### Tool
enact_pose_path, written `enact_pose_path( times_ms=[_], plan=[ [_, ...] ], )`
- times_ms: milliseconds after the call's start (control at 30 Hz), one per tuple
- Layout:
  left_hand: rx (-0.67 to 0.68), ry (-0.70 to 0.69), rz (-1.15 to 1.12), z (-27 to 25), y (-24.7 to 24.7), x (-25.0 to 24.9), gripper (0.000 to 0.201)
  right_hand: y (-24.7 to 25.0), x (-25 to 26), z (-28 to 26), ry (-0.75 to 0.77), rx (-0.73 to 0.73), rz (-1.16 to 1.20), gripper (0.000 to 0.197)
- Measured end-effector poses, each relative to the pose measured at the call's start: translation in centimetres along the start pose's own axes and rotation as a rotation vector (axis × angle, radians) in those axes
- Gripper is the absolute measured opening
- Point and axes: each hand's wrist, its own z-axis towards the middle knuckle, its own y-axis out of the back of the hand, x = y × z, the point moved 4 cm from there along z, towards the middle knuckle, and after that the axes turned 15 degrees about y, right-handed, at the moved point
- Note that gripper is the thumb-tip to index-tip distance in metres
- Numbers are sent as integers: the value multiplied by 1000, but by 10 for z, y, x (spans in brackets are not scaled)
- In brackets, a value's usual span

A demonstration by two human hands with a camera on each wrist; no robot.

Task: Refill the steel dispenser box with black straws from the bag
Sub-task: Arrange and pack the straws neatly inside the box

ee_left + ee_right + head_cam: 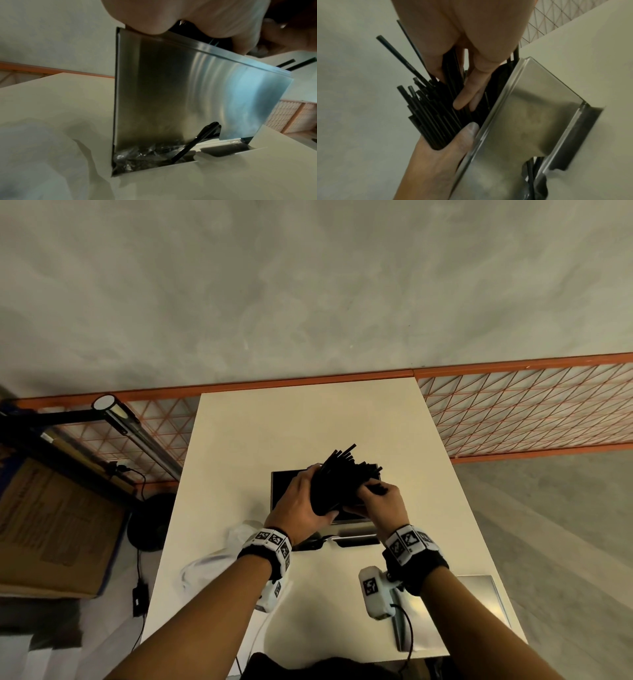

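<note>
A thick bundle of black straws (342, 477) is tilted over the open top of the steel dispenser box (282, 491), which stands mid-table. My left hand (308, 501) grips the bundle's lower end, thumb (467, 134) against the box's rim. My right hand (375, 496) holds the straws from the right, with fingers (464, 100) pushed in among them. In the right wrist view the straws (433, 115) fan out beside the box's steel wall (530, 115). One black straw (193, 146) leans out of the slot at the foot of the box (188, 88).
A crumpled clear plastic bag (212, 556) lies left of the box on the white table (308, 422). A flat steel lid (479, 607) rests at the near right corner. An orange wire rack (531, 412) and a cardboard box (51, 525) flank the table.
</note>
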Motion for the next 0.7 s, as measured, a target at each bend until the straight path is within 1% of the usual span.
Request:
enact_pose_path(
  times_ms=[100,133,200,233,300,367,500,567,700],
  plan=[
    [-8,43,1,1,2,0,102,-12,-15,7,2,83,-235,14],
    [-4,45,-4,1,2,0,101,-14,-16,8,3,87,-306,13],
    [-9,28,-6,1,2,0,99,-16,-8,6,0,44,-378,8],
    [-17,19,-5,0,2,0,98,-15,-7,5,-15,24,-394,13],
    [-29,8,-11,0,3,-1,95,-14,-1,0,-15,-1,-421,31],
    [-34,-5,-15,0,2,-1,92,-14,3,-4,28,-30,-434,42],
    [-59,-21,-8,-2,4,-1,85,-14,7,-16,102,-125,-331,48],
    [-55,-25,3,-2,4,-2,83,-15,8,-21,123,-158,-215,52],
    [-46,-32,23,-2,5,-3,81,-14,12,-20,131,-182,32,70]
  ],
)
